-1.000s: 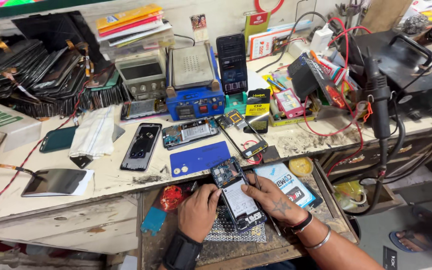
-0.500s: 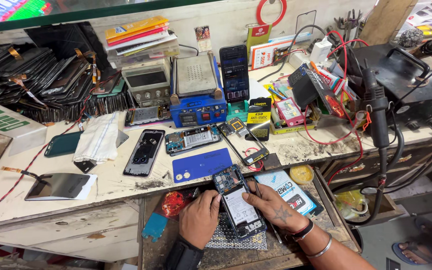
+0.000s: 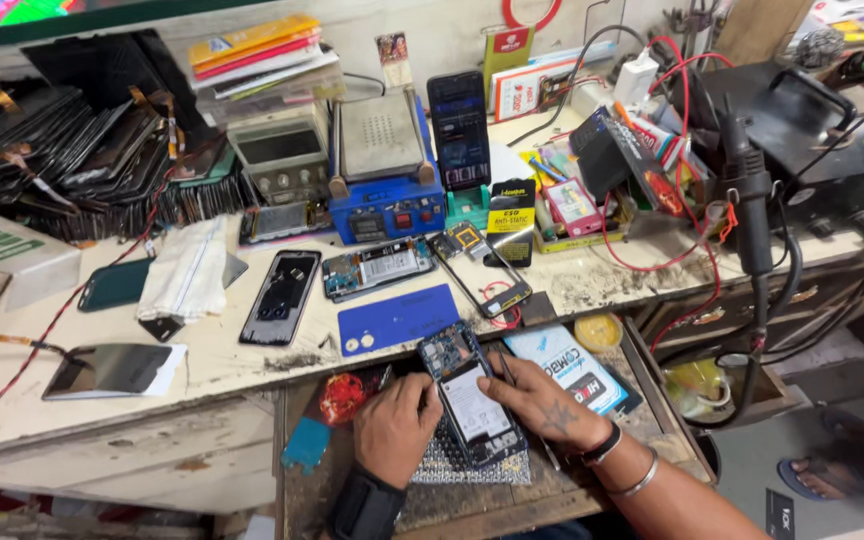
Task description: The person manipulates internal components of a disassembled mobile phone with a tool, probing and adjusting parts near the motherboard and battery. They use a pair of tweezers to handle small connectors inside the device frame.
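Note:
An opened phone (image 3: 472, 395) with its back off lies on a grey mesh mat (image 3: 452, 465) in the pull-out drawer, circuit board and battery exposed. My left hand (image 3: 397, 425) rests against the phone's left edge, fingers curled on it. My right hand (image 3: 542, 400) lies over its right side, fingertips on the battery area; a thin tool seems pinched there, but I cannot tell for sure. A blue back cover (image 3: 399, 318) sits just above on the bench.
The worn bench (image 3: 212, 365) carries a black phone frame (image 3: 280, 297), another opened phone (image 3: 377, 268), a blue heating station (image 3: 384, 165), stacked screens (image 3: 62, 160), a white cloth (image 3: 184, 268), red wires and a black handpiece (image 3: 752, 215). Someone's sandalled foot (image 3: 837, 470) shows at the right.
The view has shifted slightly upward and left. Both hands stay on the opened phone with only small finger movements.

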